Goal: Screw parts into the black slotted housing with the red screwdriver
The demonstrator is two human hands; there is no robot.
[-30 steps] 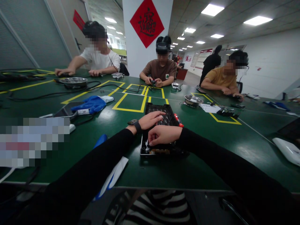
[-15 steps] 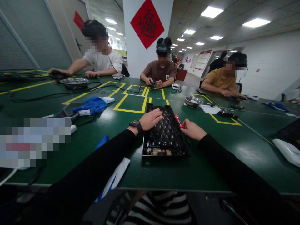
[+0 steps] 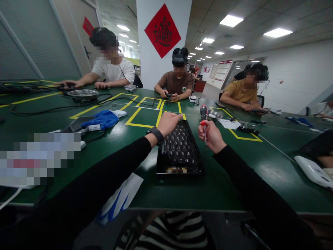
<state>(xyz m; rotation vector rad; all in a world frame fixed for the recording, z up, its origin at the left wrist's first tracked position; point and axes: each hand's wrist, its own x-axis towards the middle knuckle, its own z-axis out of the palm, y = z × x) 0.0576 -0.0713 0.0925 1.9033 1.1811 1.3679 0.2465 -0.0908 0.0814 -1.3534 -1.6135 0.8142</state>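
My right hand (image 3: 212,134) is closed round a screwdriver (image 3: 203,111) with a dark and red handle. It is held above the table with the handle up and the thin metal shaft pointing down. Just left of it lies a black keyboard-like device (image 3: 179,149), its inside showing rows of small parts and an amber strip at the near end. My left hand (image 3: 168,125), with a dark watch on its wrist, is closed at the far left edge of this device. Its fingertips are partly hidden.
Blue-and-white gloves (image 3: 102,119) lie to the left, and another glove (image 3: 122,198) hangs over the near table edge. A metal bowl (image 3: 214,115) and dark parts (image 3: 248,128) are at the right. Three people sit across the green table (image 3: 234,173).
My right hand has raised the screwdriver from beside the device and turned it shaft down. My left hand has moved from lying over the device to its far left edge.
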